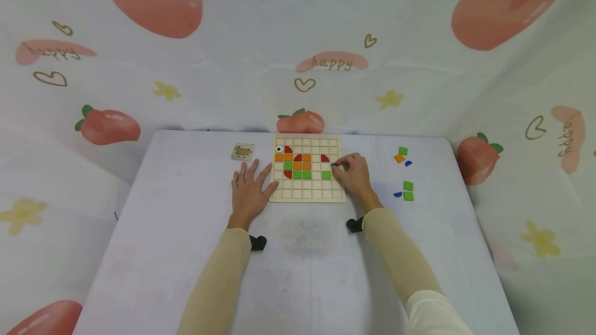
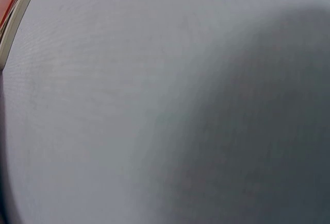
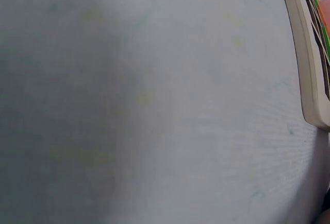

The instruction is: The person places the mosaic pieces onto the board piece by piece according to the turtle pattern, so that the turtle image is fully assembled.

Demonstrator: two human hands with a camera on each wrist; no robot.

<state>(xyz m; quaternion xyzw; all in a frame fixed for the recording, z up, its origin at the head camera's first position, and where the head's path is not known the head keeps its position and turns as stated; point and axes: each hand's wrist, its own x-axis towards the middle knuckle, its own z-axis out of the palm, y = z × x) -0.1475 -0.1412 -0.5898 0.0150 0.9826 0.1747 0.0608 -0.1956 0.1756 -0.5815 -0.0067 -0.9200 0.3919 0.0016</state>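
A wooden grid board point(image 1: 307, 193) lies on the table, with red quarter-round, orange square and green square point(image 1: 326, 175) tiles in its cells. A round eye tile point(image 1: 279, 149) sits near its upper left corner. My right hand point(image 1: 355, 173) pinches a small blue piece point(image 1: 334, 164) between thumb and fingertips, over the board's right-hand column. Fingers spread, my left hand point(image 1: 249, 194) rests on the table at the board's left side, its thumb at the edge. Both wrist views show mostly tablecloth, with the board's side point(image 3: 308, 69) at a corner.
A small picture card point(image 1: 242, 151) lies beyond the left fingertips. To the right are loose pieces: several green squares point(image 1: 408, 185), an orange square point(image 1: 399, 158) and two blue half-rounds point(image 1: 398, 195). A patterned cloth point(image 1: 223, 66) hangs behind the table.
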